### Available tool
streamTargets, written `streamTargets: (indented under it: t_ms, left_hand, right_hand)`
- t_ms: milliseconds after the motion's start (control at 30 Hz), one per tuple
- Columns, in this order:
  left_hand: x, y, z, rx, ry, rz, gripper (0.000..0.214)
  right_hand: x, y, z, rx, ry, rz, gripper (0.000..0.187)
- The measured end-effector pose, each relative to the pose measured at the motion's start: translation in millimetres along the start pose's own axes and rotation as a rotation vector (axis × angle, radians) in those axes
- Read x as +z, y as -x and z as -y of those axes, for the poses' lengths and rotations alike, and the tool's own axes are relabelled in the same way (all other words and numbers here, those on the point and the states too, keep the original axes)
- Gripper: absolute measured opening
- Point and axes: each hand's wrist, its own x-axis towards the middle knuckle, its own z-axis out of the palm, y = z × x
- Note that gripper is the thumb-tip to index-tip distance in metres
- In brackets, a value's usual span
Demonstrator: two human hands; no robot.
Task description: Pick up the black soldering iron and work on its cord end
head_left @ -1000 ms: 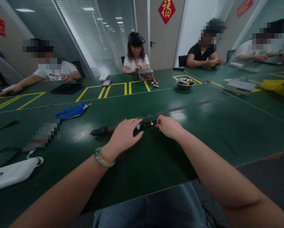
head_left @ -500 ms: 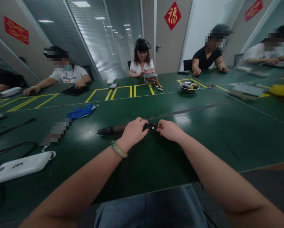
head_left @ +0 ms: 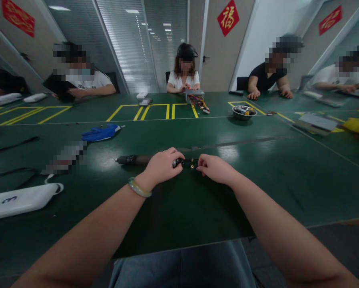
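Observation:
My left hand, with a jade-coloured bangle on its wrist, is wrapped around the rear part of a dark electric screwdriver. The tool lies along the green table, its metal tip pointing left. From its rear end a short black cord or strap runs toward my right hand. A small gold-coloured piece shows between the two hands. Thumb and fingers of the right hand are pinched together by the cord's end; what lies between them is too small and covered to make out.
A blue glove lies left, with a white power bank and black cables nearer me. Farther back are a metal bowl of small parts and a grey box with wires. Several co-workers sit across the table.
My view has shifted slightly. My hands stay at the screwdriver and its cord, with little movement. Across at the left, a co-worker has raised a flat black object off the table.

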Motion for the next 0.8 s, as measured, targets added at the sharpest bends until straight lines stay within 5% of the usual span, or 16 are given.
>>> streamTargets:
  t_ms: [800]
  left_hand:
    - [9.1,-4.0,-0.8,0.065,0.111,-0.037,0.018]
  right_hand:
    - [4.9,-4.7,1.4,0.007,0.066,-0.147,0.008]
